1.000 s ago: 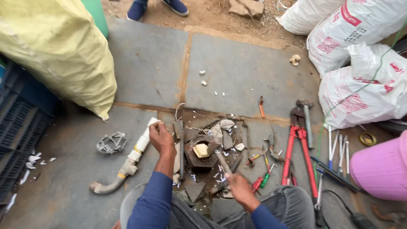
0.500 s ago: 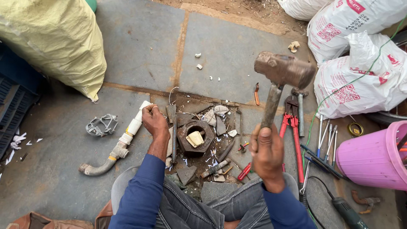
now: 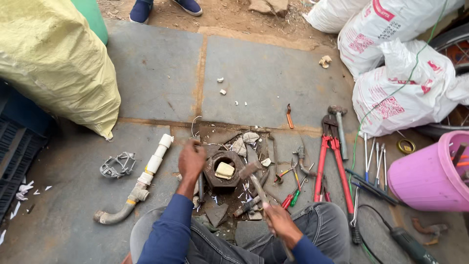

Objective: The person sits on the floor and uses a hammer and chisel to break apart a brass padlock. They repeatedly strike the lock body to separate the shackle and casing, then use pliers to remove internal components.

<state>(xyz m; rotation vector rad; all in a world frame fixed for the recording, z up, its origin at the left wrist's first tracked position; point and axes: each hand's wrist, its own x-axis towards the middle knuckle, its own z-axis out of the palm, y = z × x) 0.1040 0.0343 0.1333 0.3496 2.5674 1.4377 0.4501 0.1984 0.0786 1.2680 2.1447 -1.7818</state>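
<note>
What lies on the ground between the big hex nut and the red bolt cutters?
In the head view, between the hex nut and the bolt cutters lie the hammer head, pale shards, a bent metal fitting and red and green screwdrivers.

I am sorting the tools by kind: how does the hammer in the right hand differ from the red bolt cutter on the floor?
The hammer is gripped by the right hand, its head down by the big hexagonal nut; the red bolt cutter lies untouched. The hammer has one plain brownish handle; the cutter has two long red ones. Both have dark metal heads.
</note>
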